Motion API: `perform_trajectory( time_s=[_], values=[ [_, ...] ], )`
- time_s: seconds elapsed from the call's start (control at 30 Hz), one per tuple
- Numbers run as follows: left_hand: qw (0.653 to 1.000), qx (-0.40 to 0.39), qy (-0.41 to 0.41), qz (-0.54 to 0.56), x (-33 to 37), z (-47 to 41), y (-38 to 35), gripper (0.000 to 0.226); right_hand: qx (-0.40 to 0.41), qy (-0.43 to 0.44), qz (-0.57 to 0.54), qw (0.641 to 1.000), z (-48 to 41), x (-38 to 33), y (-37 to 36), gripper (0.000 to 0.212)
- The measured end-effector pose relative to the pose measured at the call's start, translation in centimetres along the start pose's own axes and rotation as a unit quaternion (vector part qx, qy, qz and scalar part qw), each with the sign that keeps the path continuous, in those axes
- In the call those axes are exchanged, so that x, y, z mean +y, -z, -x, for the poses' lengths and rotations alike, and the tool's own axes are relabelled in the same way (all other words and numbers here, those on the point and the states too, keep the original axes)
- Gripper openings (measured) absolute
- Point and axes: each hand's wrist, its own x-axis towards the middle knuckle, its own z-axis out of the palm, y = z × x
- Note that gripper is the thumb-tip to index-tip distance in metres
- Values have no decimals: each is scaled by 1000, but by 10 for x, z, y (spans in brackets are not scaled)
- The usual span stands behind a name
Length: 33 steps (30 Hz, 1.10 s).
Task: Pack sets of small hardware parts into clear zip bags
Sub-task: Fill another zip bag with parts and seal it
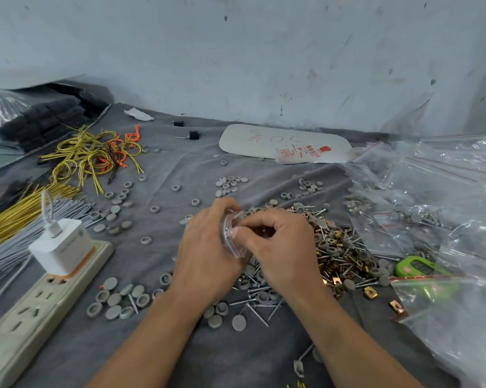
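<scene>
A small clear zip bag [232, 233] with a red seal line sits between both hands at the centre of the grey cloth. My left hand [208, 247] grips it from the left. My right hand [281, 245] pinches its edge from the right, fingers curled. What the bag contains is hidden by my fingers. Right under and to the right of the hands lies a heap of screws, brass clips and grey caps [339, 247]. More grey round caps [116, 301] lie scattered at the lower left.
A white power strip [26, 312] with a charger [61, 247] lies at the left. Yellow and grey wires [18, 219] and looped ties [93, 155] are behind it. Clear zip bags [446, 197] pile up at the right, over a green object [420, 267]. A white card [283, 141] lies by the wall.
</scene>
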Motion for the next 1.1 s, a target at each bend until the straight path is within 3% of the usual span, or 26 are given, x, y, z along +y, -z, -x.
perform_trajectory(
  time_s=[0.17,0.33,0.4,0.53,0.6,0.77,0.93,1.1],
  values=[
    [999,18,22,28,0,2,4,54,80,-14,16,997,-9,-2,24,4],
    [1000,-1,13,18,1,2,3,57,151,-75,181,969,-22,15,88,15],
    [1000,-13,5,12,0,2,2,56,105,-101,230,962,-24,18,102,21],
    [998,-58,7,-4,-2,1,-1,60,-99,-132,302,939,-25,16,104,24],
    [997,-71,5,-8,-2,1,-1,63,-162,-141,315,924,-24,16,97,26],
    [997,-78,7,-6,-4,1,-2,71,-206,-136,315,917,-20,19,82,17],
    [997,-71,8,-14,-5,0,-2,73,-197,-121,318,919,-18,16,71,10],
    [997,-79,9,-5,-4,1,-2,70,-181,-103,388,898,-12,13,63,38]
  ],
)
